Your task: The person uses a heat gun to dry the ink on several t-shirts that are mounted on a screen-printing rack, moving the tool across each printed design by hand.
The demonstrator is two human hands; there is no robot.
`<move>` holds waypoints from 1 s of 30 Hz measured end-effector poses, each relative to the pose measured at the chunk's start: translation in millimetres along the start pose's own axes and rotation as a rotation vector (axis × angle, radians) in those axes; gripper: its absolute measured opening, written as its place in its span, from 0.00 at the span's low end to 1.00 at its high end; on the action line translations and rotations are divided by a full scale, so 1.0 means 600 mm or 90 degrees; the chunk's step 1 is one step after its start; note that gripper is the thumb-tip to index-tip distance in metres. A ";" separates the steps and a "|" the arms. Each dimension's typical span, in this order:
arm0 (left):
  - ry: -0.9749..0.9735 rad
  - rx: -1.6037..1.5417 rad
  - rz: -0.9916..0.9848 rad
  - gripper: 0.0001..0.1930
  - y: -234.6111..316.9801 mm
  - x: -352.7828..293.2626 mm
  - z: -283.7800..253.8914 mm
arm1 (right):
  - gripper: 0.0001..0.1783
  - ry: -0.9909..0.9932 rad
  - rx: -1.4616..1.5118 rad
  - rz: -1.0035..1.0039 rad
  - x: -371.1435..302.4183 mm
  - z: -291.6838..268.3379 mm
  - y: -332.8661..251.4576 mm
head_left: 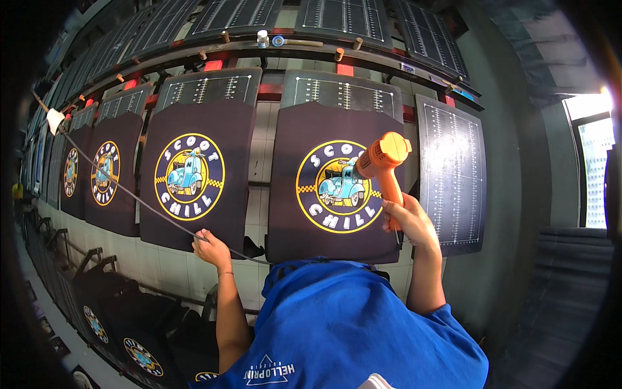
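My right hand is closed round the handle of an orange heat gun. Its nozzle points left and covers part of a round scooter print in yellow, white and light blue. That print is on a black T-shirt stretched over a board in front of me. My left hand pinches a dark grey power cord, which runs up to the far left past the neighbouring shirt. This neighbouring black T-shirt carries the same print and lies left of the first, on its own board.
More printed black shirts line up leftward. A bare dark board with white ruler marks is on the right. A dark rail behind holds a small jar and a tape roll. Further shirts are at lower left.
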State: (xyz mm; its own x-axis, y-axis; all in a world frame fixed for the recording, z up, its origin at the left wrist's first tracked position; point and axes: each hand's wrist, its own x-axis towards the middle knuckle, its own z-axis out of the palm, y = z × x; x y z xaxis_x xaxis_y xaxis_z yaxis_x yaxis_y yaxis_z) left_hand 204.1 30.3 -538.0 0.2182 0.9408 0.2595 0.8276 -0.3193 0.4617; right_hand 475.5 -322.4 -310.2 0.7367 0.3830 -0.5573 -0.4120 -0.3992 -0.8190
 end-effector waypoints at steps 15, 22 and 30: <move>-0.013 0.016 0.001 0.21 0.003 0.002 -0.004 | 0.15 -0.038 -0.021 0.042 -0.023 -0.008 0.000; 0.009 0.001 0.006 0.20 0.001 -0.001 -0.001 | 0.15 -0.023 -0.023 0.019 -0.031 -0.008 0.013; -0.008 0.005 -0.002 0.21 -0.003 0.001 0.000 | 0.14 -0.054 -0.030 0.063 -0.052 -0.010 0.003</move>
State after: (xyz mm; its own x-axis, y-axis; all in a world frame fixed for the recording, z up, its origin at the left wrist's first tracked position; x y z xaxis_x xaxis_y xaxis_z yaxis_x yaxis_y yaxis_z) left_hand 202.6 31.5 -538.4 0.2230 0.9430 0.2471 0.8318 -0.3163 0.4562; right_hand 455.3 -340.2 -293.7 0.6444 0.4080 -0.6467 -0.4542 -0.4762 -0.7530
